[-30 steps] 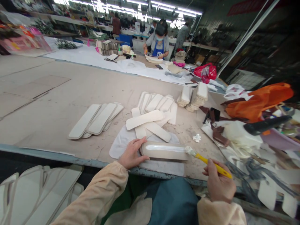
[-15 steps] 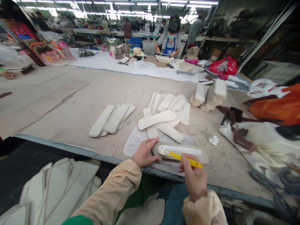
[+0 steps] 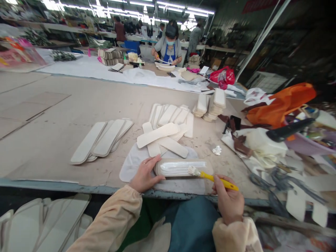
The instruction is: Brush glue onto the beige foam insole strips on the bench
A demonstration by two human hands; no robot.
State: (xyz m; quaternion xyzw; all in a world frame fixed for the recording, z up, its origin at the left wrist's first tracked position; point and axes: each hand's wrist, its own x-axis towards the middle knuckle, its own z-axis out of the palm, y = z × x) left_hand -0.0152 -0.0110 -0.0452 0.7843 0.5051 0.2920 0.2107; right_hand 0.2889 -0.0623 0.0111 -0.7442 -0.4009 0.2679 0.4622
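Note:
A stack of long, rounded strips (image 3: 208,168) lies near the table's front edge, with glossy white paste in streaks along its top piece. Around its left end my left hand (image 3: 147,174) is placed, thumb at the near side and fingers at the far side, gripping it. My right hand (image 3: 229,197) is closed round the yellow handle of a brush (image 3: 206,175). White-coated bristles touch the pasted strip towards its right end. Under the stack is a translucent white sheet (image 3: 128,164). Just behind, several loose cream strips (image 3: 157,134) lie crosswise over one another.
Fanned strips (image 3: 109,138) lie to the left, and stacks (image 3: 217,101) stand at the back right. A white clump (image 3: 217,150) sits right of the brush. Further right are a white container (image 3: 265,143) and an orange bag (image 3: 278,105). Another person (image 3: 169,49) works across the table.
The brush has gone from the strip's left end to near its right end, leaving white streaks along the middle. My left hand stays at the stack's left end. The view has turned right.

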